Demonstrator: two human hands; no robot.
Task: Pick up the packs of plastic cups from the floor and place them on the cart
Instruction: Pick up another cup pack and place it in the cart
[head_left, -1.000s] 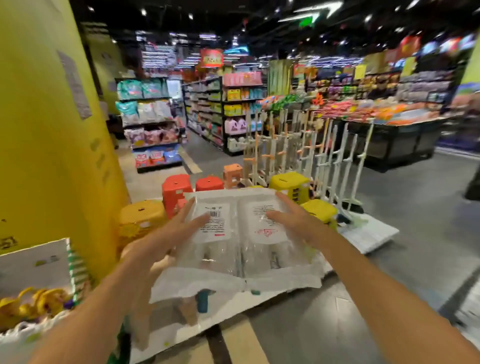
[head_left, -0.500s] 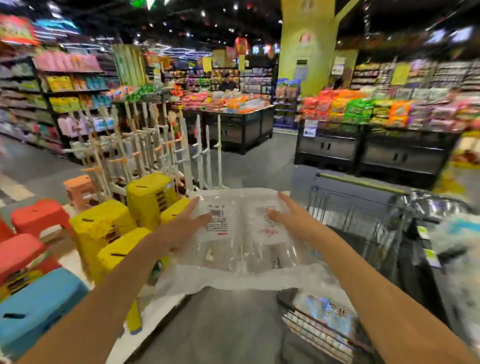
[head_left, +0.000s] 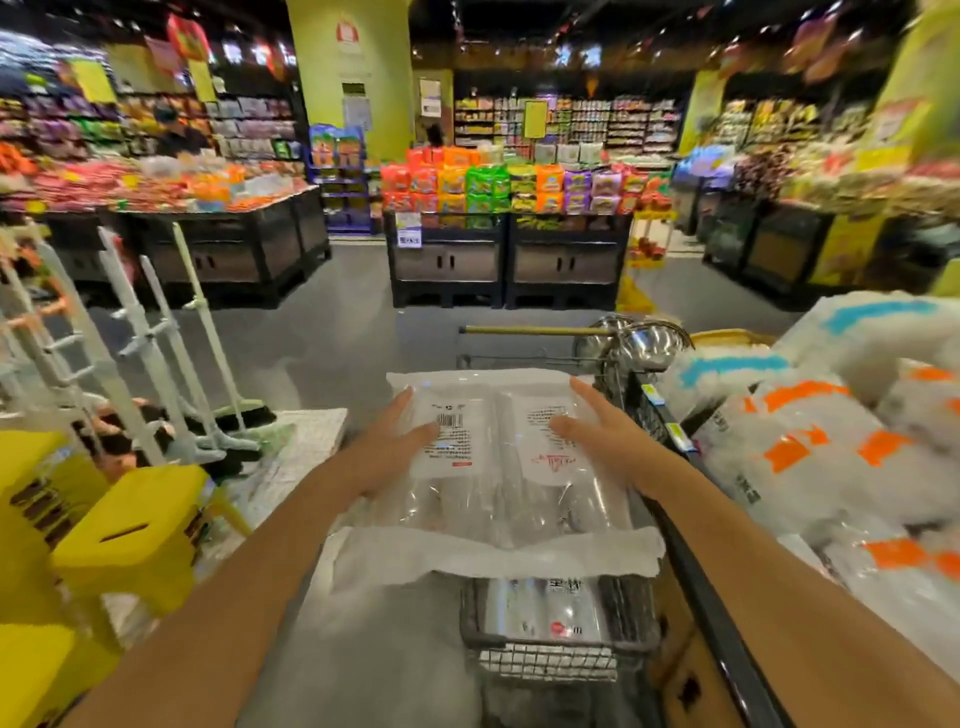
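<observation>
Head view: the pack of plastic cups (head_left: 498, 467), clamped between left hand (head_left: 387, 447) and right hand (head_left: 608, 439), has been swung from beside the yellow stools (head_left: 130, 525) to above the cart (head_left: 550, 649).

Bright overhead store lighting, dark ceiling; wide-angle bending at edges, motion blur on right and left, centre fairly sharp.

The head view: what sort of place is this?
Most likely a supermarket. Bright snack packs are piled on low black display stands, stocked shelves line the back wall, and a wire cart stands below the person's hands.
</observation>
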